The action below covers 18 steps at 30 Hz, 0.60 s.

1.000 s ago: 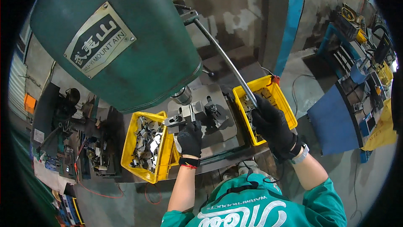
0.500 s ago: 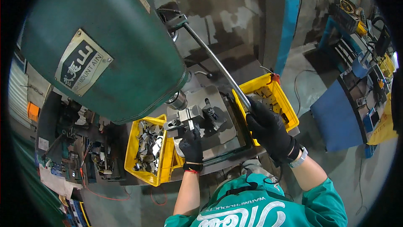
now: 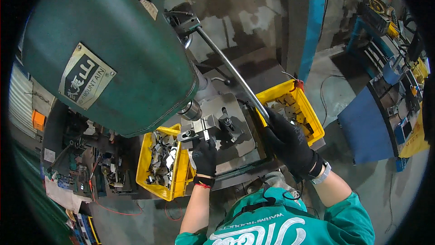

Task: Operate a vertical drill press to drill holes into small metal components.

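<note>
Grey concrete floor (image 3: 122,222) spreads beyond the workbench, and look at the big rounded green metal drill-press head (image 3: 122,59), looming ahead of the left hand! Black-gloved right hand (image 3: 291,141) is wrapped firmly round the end of the long silver steel lever (image 3: 229,66). Over to the black-gloved left hand (image 3: 205,158): fingers bunched at a small bright metal piece (image 3: 206,135) in the grey steel fixture (image 3: 211,123), though whether they pinch it, I cannot tell. Silver cylindrical chuck (image 3: 192,110) sits just beyond. Yellow plastic bins of metal parts flank both hands: left bin (image 3: 180,172), right bin (image 3: 313,114).
</note>
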Tool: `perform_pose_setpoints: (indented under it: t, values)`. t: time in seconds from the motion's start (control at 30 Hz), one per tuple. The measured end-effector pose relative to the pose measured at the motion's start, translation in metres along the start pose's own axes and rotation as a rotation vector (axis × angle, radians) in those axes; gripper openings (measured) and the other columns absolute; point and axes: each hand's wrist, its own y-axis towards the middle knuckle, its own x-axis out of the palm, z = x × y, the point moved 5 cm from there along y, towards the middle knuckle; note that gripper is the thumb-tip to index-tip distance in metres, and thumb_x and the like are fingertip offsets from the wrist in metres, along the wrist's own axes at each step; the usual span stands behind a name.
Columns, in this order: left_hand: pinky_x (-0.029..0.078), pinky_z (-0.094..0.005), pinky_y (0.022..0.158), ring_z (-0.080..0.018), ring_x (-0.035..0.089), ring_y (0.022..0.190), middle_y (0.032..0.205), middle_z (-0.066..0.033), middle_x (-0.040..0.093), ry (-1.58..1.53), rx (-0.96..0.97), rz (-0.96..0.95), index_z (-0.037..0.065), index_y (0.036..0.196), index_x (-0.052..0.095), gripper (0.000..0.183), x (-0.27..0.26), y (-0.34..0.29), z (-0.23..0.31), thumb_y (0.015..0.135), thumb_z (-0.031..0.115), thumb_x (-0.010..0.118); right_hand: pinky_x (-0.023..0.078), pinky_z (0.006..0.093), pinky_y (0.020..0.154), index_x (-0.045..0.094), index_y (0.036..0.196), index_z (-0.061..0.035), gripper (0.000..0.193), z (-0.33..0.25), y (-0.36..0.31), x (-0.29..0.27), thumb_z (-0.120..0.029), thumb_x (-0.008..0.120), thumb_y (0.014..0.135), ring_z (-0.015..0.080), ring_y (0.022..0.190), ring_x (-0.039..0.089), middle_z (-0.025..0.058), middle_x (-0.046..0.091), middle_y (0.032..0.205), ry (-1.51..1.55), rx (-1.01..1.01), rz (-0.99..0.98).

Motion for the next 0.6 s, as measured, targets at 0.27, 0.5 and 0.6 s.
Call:
perform_pose_setpoints:
  t: [0.27, 0.5, 0.6]
  values:
    - [0.043, -0.0414, 0.05, -0.0318, 0.057, 0.056, 0.06, -0.0145, 0.058, 0.134, 0.071, 0.047, 0.007, 0.07, 0.059, 0.023, 0.009, 0.002, -0.005, 0.085, 0.023, 0.054, 0.049, 0.0297, 0.061, 0.044, 0.127, -0.0059, 0.046, 0.004, -0.002, 0.002, -0.009, 0.058, 0.083, 0.0207, 0.066, 0.063, 0.0131, 0.063, 0.08, 0.009, -0.051, 0.019]
    - [0.043, -0.0407, 0.044, -0.0291, 0.057, 0.05, 0.054, -0.012, 0.056, 0.363, 0.164, 0.015, 0.009, 0.066, 0.055, 0.022, -0.003, 0.009, 0.009, 0.082, 0.023, 0.055, 0.048, 0.0272, 0.07, 0.044, 0.126, -0.0037, 0.042, -0.006, -0.001, 0.002, -0.006, 0.055, 0.085, 0.0139, 0.077, 0.061, 0.0115, 0.063, 0.087, 0.079, 0.083, -0.022]
    - [0.043, -0.04, 0.045, -0.0291, 0.057, 0.05, 0.054, -0.0114, 0.056, 0.346, 0.163, -0.053, 0.008, 0.07, 0.057, 0.017, -0.01, 0.02, 0.025, 0.081, 0.022, 0.055, 0.047, 0.027, 0.077, 0.045, 0.125, -0.0025, 0.041, -0.008, -0.001, 0.001, -0.005, 0.055, 0.086, 0.0147, 0.084, 0.06, 0.0125, 0.062, 0.093, 0.086, 0.106, -0.007]
